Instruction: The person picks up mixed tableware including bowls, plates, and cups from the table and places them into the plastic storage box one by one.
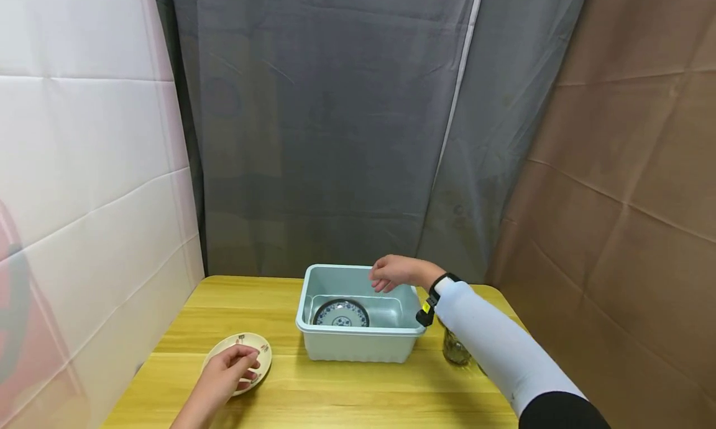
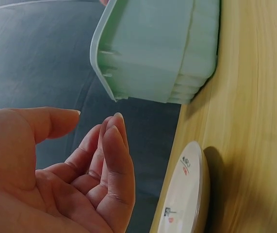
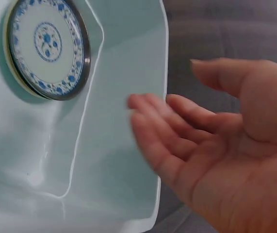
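Fingers relaxed, our left hand [image 1: 226, 369] hovers over a cream plate [image 1: 265, 357], our right hand [image 1: 399, 271] over a tub [image 1: 358, 347] holding a blue-patterned plate [image 1: 341, 313].

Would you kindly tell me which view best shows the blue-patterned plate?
The right wrist view: the blue-patterned plate is largest, its pattern clear, though cropped. The head view shows it smaller; the left wrist view doesn't show it.

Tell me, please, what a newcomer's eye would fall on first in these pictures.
Probably the pale blue-green bin near the middle of the wooden table, with a blue-patterned plate lying inside it. Next, perhaps, the empty right grip over the bin, and the cream plate near the left grip.
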The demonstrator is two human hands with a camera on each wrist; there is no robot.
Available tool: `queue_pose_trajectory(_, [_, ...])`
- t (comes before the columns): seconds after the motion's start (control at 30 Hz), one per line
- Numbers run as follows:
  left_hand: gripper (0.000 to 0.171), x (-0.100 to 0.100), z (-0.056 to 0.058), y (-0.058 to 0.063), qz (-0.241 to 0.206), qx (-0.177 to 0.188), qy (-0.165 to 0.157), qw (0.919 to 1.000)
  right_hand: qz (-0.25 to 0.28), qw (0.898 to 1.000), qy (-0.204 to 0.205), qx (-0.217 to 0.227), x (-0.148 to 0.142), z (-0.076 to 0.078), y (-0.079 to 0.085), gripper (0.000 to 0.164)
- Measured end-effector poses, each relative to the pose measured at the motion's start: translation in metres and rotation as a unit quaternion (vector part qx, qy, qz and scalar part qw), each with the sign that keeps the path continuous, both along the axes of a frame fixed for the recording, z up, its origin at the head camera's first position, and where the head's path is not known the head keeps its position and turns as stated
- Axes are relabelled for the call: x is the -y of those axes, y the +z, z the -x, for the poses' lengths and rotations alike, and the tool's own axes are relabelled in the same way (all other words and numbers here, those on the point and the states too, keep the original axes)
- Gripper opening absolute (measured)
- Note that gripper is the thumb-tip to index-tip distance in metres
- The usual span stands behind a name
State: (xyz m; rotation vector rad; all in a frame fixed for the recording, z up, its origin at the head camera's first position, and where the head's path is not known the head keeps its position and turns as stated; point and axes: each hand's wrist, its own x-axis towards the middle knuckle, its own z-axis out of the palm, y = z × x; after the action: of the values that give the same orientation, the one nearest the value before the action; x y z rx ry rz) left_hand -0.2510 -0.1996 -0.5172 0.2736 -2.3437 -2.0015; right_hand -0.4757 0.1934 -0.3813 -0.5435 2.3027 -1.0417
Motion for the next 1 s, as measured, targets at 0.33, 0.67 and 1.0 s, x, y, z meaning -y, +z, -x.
queue_pose_trajectory(0.33, [0.023,-0.008,0.002,0.001,0.006,0.002,-0.032,0.9995,0.125,0.978,-0.111,-0.127,-0.048,-0.071,-0.011,0.033])
queue_pose_trajectory(0.67, [0.020,-0.011,0.004,0.009,0.018,-0.005,-0.041,0.9990,0.200,0.955,-0.178,-0.126,-0.089,-0.128,-0.029,0.032])
queue_pose_trajectory(1.0, [0.020,-0.017,0.007,0.014,0.029,-0.009,-0.048,0.9984,0.258,0.934,-0.225,-0.102,-0.102,-0.162,-0.073,0.029])
